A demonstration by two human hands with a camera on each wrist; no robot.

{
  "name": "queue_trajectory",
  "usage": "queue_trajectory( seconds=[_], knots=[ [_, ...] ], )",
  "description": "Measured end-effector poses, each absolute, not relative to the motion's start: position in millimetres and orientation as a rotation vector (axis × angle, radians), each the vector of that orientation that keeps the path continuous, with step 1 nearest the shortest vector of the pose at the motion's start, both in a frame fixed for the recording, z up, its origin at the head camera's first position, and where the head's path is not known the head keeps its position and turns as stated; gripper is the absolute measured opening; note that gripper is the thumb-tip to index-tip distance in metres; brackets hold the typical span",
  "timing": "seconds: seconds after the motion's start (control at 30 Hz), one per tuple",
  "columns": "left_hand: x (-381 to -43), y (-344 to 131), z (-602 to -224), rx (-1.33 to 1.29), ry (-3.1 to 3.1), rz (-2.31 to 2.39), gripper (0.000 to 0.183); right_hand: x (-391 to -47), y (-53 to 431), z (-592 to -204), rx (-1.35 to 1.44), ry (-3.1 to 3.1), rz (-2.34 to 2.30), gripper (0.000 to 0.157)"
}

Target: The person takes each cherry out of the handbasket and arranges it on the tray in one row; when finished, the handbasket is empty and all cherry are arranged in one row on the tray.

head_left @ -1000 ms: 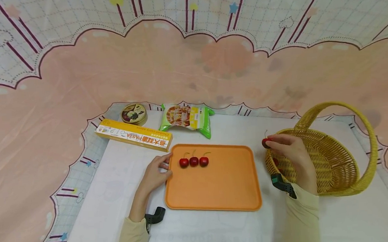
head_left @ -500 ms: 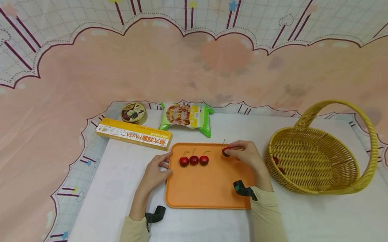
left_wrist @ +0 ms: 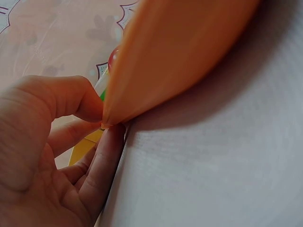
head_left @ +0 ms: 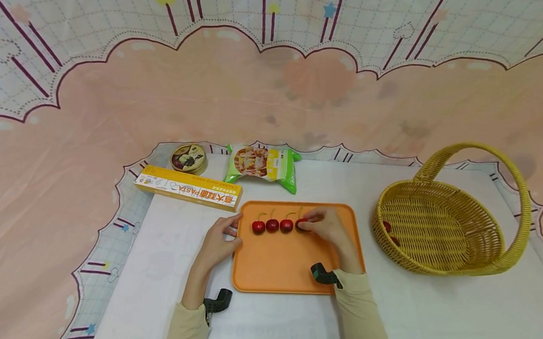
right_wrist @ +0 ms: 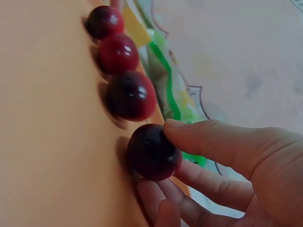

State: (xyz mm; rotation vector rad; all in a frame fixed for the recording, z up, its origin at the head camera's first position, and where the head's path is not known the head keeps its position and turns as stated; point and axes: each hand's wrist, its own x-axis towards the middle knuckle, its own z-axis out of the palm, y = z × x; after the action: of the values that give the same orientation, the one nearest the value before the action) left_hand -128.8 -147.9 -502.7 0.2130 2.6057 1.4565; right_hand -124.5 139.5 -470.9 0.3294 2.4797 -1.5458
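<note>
My right hand [head_left: 331, 230] pinches a dark red cherry [right_wrist: 152, 152] between thumb and fingertips, close over the orange tray [head_left: 276, 266]. In the head view that cherry is partly hidden by the fingers, and its stem points up. Three more cherries with green stems lie in a row to its left; the nearest cherry [right_wrist: 132, 96] shows large in the right wrist view. A narrow gap separates it from the held one. My left hand [head_left: 217, 245] holds the tray by its left edge, thumb and fingers at the rim [left_wrist: 113, 106].
To the right stands a yellow wicker basket [head_left: 481, 215] with a tall handle and red cherries [head_left: 387, 227] against its left wall. Behind the tray lie a yellow pasta box [head_left: 188, 188], a round tin [head_left: 188, 158] and a green snack bag [head_left: 263, 165].
My right hand has carried the cherry leftward from the basket's rim, over the tray, to the right end of the cherry row. My left hand has stayed at the tray's edge.
</note>
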Motion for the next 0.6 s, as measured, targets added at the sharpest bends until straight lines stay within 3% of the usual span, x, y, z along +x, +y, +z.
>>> queue_trajectory(
  seconds=[0.27, 0.6],
  knots=[
    [-128.9, -146.5, -504.3, 0.204, 2.603, 1.452, 0.06, -123.8, 136.5, -472.0, 0.304, 2.462, -1.579, 0.02],
    [-128.9, -146.5, -503.9, 0.21, 2.608, 1.443, 0.058, -123.6, 161.4, -452.6, 0.351, 2.445, -1.575, 0.032]
  ],
)
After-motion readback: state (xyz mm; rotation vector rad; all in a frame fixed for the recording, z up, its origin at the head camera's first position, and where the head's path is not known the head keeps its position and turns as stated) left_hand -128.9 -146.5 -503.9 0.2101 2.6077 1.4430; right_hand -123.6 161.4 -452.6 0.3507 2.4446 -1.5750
